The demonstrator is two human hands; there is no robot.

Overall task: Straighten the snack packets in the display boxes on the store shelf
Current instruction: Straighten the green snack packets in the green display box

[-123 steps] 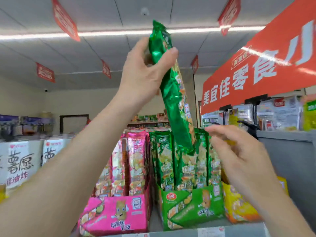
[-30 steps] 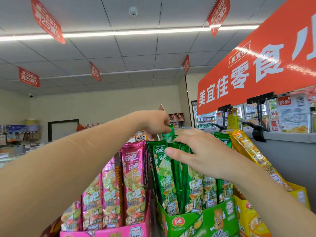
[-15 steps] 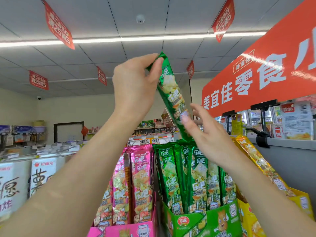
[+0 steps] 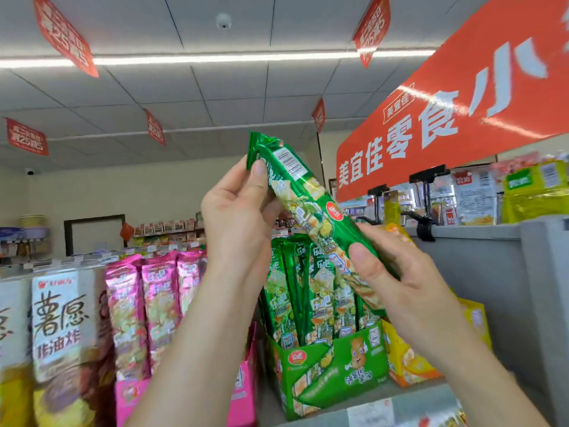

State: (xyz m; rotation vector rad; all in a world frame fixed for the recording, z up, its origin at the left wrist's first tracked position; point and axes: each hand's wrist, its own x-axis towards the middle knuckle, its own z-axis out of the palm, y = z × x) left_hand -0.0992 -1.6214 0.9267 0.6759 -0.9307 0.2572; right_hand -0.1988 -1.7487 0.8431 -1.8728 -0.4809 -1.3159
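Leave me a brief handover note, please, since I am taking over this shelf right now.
Hands: left hand pinches the top end of the green packet; right hand grips its lower end.
Place: packet tilted, lifted above the green display box.
Done: other green packets stand upright in it.
Left: slot this one in, probably then check the pink packets and yellow box.

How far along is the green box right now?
Done: the green packets stand upright in the green display box. In hand: one green packet held tilted above them, left hand pinching its top, right hand gripping its lower end. Left: slot it back in; the yellow packet poking up behind the right hand probably needs straightening too.
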